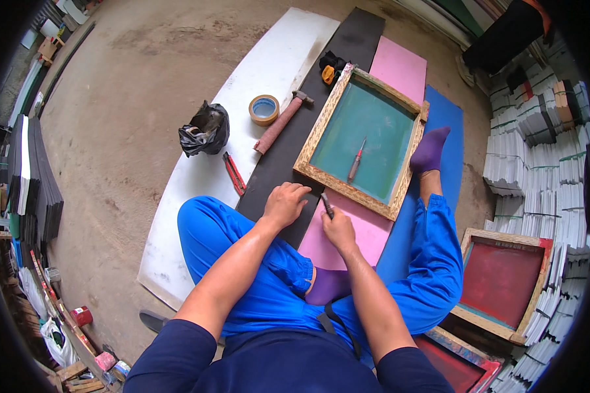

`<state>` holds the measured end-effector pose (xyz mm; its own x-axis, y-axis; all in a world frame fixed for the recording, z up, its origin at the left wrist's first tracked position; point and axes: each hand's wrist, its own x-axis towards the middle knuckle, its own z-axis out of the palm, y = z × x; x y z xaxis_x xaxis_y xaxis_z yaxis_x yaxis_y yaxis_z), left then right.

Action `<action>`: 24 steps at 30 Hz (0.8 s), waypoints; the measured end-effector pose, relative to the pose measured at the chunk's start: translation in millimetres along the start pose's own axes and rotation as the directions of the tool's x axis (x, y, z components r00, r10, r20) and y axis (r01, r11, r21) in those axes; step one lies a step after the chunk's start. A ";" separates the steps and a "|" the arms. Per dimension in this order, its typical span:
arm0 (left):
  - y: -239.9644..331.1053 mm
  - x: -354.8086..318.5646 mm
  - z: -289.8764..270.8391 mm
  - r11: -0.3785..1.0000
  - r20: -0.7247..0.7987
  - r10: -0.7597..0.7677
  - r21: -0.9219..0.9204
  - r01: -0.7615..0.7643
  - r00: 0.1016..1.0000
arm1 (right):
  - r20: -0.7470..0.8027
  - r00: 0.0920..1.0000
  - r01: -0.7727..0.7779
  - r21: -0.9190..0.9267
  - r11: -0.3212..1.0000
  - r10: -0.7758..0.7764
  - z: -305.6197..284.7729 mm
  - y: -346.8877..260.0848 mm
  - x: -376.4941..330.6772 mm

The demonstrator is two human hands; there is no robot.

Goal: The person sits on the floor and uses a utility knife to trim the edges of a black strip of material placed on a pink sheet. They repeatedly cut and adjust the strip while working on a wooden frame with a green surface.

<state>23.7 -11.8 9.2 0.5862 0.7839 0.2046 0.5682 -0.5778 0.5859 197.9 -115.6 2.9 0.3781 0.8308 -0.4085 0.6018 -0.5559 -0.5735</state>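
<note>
A wooden screen-printing frame [324, 124] with green mesh lies before me across pink, black and blue sheets. Beside its near left corner is my left hand [286, 204], palm down, fingers loosely bent and apart, holding nothing I can see. My right hand [339, 229] is closed round a small dark-handled tool [327, 205], its thin tip pointing toward the frame's near edge; the tool's exact kind is unclear. On the green mesh rests a screwdriver [356, 164] with a red and dark handle. My feet, in purple socks, rest by the frame's right side and close to my body.
Left of the frame lie a hammer [283, 123] with a wrapped handle, a tape roll [264, 110], a black plastic bag [205, 129] and a red utility knife [233, 173]. Bundled white stacks [507, 160] and a red-meshed frame [506, 281] stand right. Another person [505, 39] is at far right.
</note>
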 end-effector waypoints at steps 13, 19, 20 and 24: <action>-15.3 -12.8 3.4 0.968 0.093 0.023 0.245 -0.045 0.995 | 0.509 0.860 -0.143 0.310 0.940 -0.037 3.8 -9.1 -3.1; -14.4 -8.7 -9.8 0.926 0.194 -0.279 0.315 0.210 0.941 | 0.575 0.815 -0.225 0.429 0.875 -0.072 -4.4 0.7 6.5; -9.0 -3.0 -20.7 0.894 0.274 -0.385 0.349 0.282 0.881 | 0.551 0.832 -0.244 0.462 0.853 -0.060 -7.6 3.2 8.2; -11.0 -0.9 -30.5 0.804 0.301 -0.550 0.443 0.397 0.779 | 0.365 0.928 -0.241 0.434 0.868 0.075 -14.8 5.1 19.9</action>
<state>-0.7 0.8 26.5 0.3176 0.8600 -0.3994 0.9453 -0.2542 0.2043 219.0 -101.5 2.3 0.1390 0.7185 -0.6815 0.1261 -0.6955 -0.7074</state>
